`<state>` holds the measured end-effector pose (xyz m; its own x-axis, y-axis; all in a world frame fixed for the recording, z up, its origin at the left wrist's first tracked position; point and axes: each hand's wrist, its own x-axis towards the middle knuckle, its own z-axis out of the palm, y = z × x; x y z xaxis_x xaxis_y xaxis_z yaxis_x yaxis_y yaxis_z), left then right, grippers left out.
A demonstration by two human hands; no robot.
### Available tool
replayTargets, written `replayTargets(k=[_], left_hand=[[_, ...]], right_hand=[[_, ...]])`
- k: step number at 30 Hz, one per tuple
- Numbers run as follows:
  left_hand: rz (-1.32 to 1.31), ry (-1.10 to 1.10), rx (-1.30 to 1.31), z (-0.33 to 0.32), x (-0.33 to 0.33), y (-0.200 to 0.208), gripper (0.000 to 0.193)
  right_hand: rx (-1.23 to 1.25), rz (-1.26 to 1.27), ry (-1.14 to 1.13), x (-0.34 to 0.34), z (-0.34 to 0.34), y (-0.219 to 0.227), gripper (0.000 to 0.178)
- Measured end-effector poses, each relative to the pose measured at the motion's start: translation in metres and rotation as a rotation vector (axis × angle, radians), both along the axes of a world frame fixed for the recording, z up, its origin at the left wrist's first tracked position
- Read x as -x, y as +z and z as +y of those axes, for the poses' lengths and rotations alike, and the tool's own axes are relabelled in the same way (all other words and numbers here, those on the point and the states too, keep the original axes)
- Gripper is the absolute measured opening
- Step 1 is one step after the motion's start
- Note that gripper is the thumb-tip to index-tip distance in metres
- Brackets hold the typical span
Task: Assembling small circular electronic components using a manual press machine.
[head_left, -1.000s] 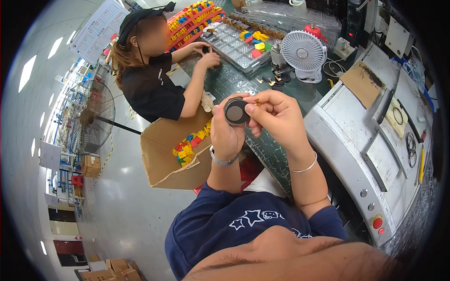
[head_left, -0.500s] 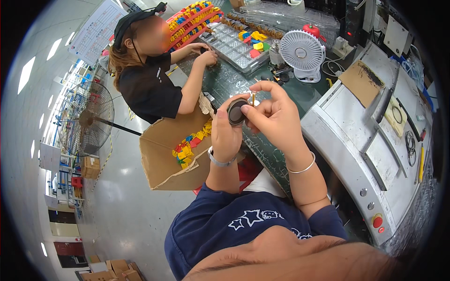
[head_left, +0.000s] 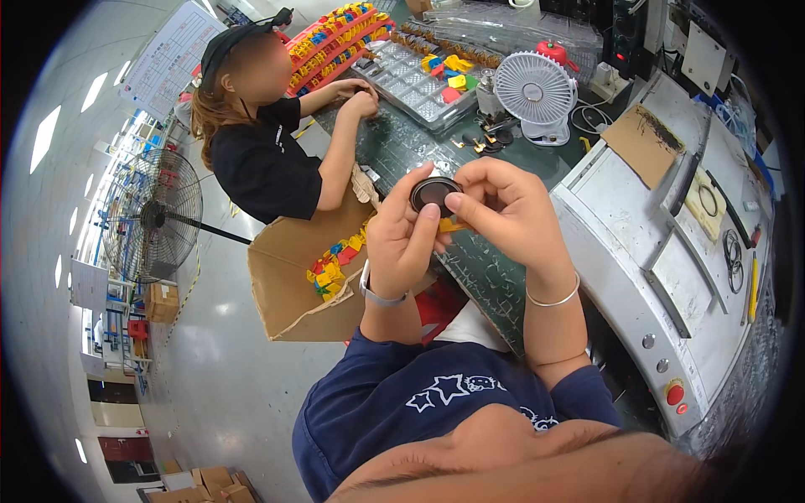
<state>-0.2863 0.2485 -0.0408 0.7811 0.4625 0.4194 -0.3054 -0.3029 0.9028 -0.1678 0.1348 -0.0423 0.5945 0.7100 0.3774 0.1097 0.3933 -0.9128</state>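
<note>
A round dark disc with a raised, shiny rim (head_left: 429, 195) is held up over the green table between my two hands. My left hand (head_left: 396, 243) is closed on its left and lower edge, the thumb lying on its face. The thumb of my right hand (head_left: 513, 220) presses on the disc's right edge, its fingers curled behind. A small orange-yellow piece (head_left: 453, 225) shows below the disc, between the hands; whether it is joined to the disc I cannot tell.
Black round parts (head_left: 493, 141) lie beyond my hands near a white fan (head_left: 537, 94). A compartment tray (head_left: 411, 90) holds coloured pieces. At left are an open cardboard box (head_left: 281, 251) and a co-worker (head_left: 264, 159). A grey machine (head_left: 612, 243) stands at right.
The disc has tilted, so its face now points more upward. My left thumb has come onto its face, and my right hand has turned and moved slightly right. The co-worker's hands have moved slightly.
</note>
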Motion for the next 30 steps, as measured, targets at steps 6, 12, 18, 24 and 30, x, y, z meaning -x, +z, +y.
replayTargets(k=[6,12,18,24,30], left_hand=[[-0.104,0.015,0.127,-0.013,0.003,0.002,0.04],[-0.192,0.155,0.142,-0.025,0.003,0.007,0.038],[-0.209,0.155,0.048,-0.025,0.004,0.007,0.038],[-0.222,0.156,0.026,-0.023,0.005,0.004,0.038],[-0.241,0.157,0.023,-0.02,0.005,0.0,0.038]], right_hand=[[-0.177,0.059,0.109,0.003,0.007,-0.004,0.017],[-0.305,0.397,0.263,0.02,0.01,0.003,0.014],[-0.425,0.501,0.348,0.023,0.016,-0.001,0.015],[-0.45,0.5,0.375,0.025,0.017,0.001,0.015],[-0.375,0.443,0.316,0.025,0.018,-0.001,0.015]])
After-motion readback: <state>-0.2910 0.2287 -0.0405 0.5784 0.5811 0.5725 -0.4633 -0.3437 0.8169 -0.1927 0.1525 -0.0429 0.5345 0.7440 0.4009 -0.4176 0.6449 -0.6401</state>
